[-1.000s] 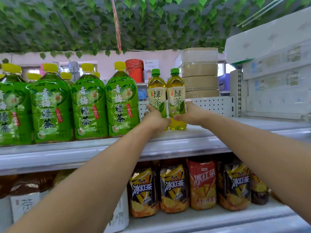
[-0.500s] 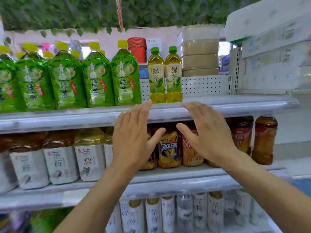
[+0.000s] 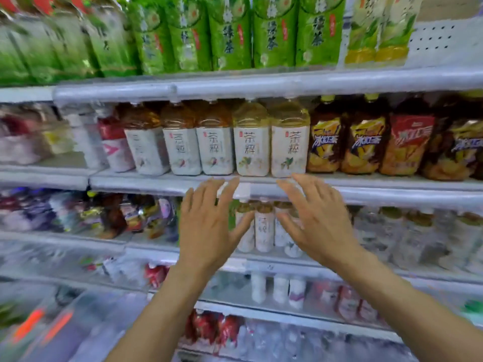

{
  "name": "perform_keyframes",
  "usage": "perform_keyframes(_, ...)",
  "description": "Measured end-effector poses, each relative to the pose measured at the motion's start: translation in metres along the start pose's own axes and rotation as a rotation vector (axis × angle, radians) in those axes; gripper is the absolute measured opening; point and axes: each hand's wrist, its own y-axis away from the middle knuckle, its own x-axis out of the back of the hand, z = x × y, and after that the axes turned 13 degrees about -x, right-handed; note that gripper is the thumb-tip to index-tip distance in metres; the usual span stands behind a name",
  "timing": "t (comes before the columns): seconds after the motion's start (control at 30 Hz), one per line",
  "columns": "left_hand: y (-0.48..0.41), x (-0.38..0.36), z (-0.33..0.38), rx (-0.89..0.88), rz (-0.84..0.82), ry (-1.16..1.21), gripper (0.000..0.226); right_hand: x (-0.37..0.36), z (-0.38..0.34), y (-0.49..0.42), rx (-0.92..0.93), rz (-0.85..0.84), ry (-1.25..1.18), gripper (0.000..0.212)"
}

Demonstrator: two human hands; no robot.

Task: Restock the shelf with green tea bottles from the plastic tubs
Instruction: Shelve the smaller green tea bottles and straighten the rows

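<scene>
Left hand (image 3: 206,226): I've let go of the green tea bottles (image 3: 376,30) and dropped well below them, fingers spread.
Right hand (image 3: 316,220): same, released and lowered.
View: tilted down, so the bottles sit top right.

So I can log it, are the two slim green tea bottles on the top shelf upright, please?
Upright: both green tea bottles stand side by side, bases flat on the top shelf; their caps are out of frame.

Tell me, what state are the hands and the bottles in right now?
Left hand: open, holds nothing.
Right hand: open, holds nothing.
Small green tea bottles: upright, side by side on top shelf.
White-label bottles: upright in a row.
</scene>
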Motion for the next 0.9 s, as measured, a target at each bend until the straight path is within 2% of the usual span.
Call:
perform_keyframes(0.17, 0.098, 0.04, -0.093, 0.061, -0.102, -0.039, 0.064, -0.053, -0.118, 0.029, 0.044, -0.103, -0.102, 0.058)
perform_keyframes(0.33, 0.21, 0.082, -0.205, 0.168, -0.342, 0.042, 0.069, -0.103, -0.251, 0.071, 0.061, -0.203, -0.156, 0.061)
perform_keyframes(0.43, 0.266, 0.106, -0.259, 0.215, -0.468, 0.06, 0.082, -0.126, -0.321, 0.093, 0.028, -0.314, -0.114, 0.059)
perform_keyframes(0.53, 0.312, 0.124, -0.308, 0.272, -0.53, 0.082, 0.086, -0.149, -0.379, 0.111, -0.017, -0.458, -0.117, 0.061)
perform_keyframes(0.6, 0.338, 0.13, -0.336, 0.302, -0.549, 0.068, 0.083, -0.163, -0.412, 0.116, -0.016, -0.506, -0.143, 0.061)
perform_keyframes(0.73, 0.384, 0.126, -0.392, 0.274, -0.541, -0.041, 0.064, -0.209, -0.466, 0.115, 0.079, -0.493, -0.1, 0.056)
perform_keyframes(0.9, 0.422, 0.112, -0.469, 0.311, -0.641, -0.058, 0.063, -0.276, -0.535, 0.108, 0.147, -0.541, -0.105, 0.05)
